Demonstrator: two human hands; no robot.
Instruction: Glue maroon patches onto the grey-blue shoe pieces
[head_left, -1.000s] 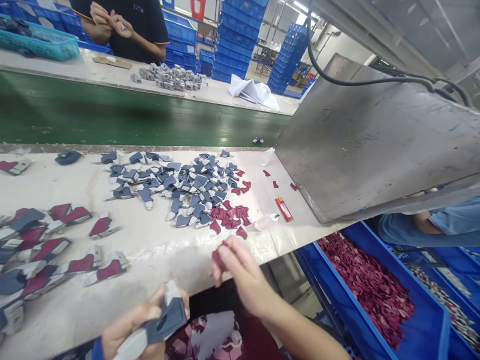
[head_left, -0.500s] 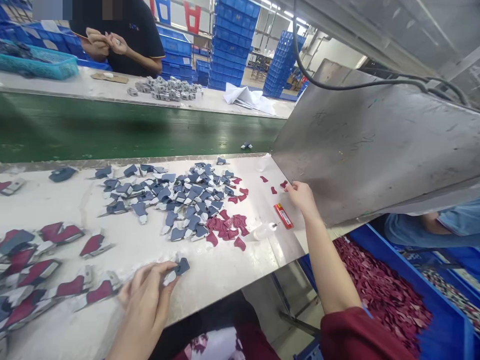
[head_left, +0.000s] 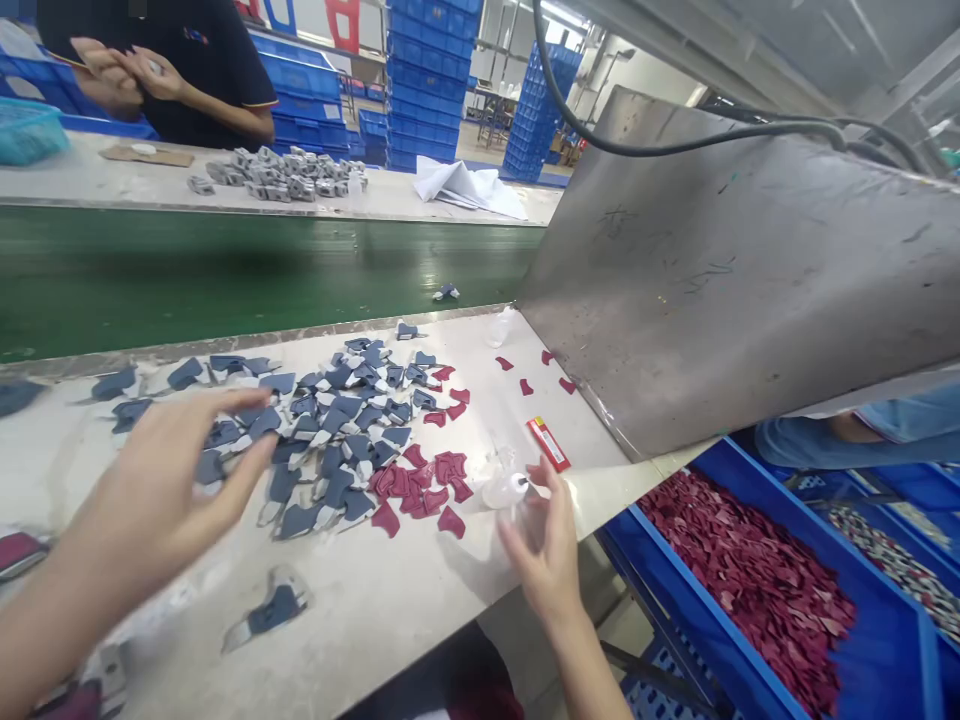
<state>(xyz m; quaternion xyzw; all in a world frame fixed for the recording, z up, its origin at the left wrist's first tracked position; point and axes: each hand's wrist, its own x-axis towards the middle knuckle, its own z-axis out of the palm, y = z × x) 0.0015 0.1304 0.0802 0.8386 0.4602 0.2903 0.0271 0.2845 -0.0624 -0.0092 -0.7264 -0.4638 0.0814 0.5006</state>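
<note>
My left hand [head_left: 169,480] hovers open over the left side of a heap of navy and white plastic pieces [head_left: 337,410], thumb and forefinger apart. Below it, a single navy and white piece [head_left: 274,608] lies on the white table. My right hand [head_left: 551,550] is open beside a small clear squeeze bottle [head_left: 504,490] with a thin dark tip, fingers parted close to it. Whether they touch the bottle is hard to tell. Between heap and bottle lie maroon flat pieces [head_left: 420,485]. A red and yellow packet [head_left: 549,443] rests just beyond the right hand.
A slanted metal panel [head_left: 720,270] borders the table's right side. Blue crates of maroon pieces [head_left: 750,570] stand below. A green conveyor [head_left: 225,270] runs behind; a co-worker [head_left: 172,70] stands across it near grey parts [head_left: 292,175]. Loose maroon pieces [head_left: 526,386] lie by the panel.
My left hand has let go of a navy and white piece and moved up over the heap. My right hand has come back from the panel's base to the squeeze bottle. The view has shifted.
</note>
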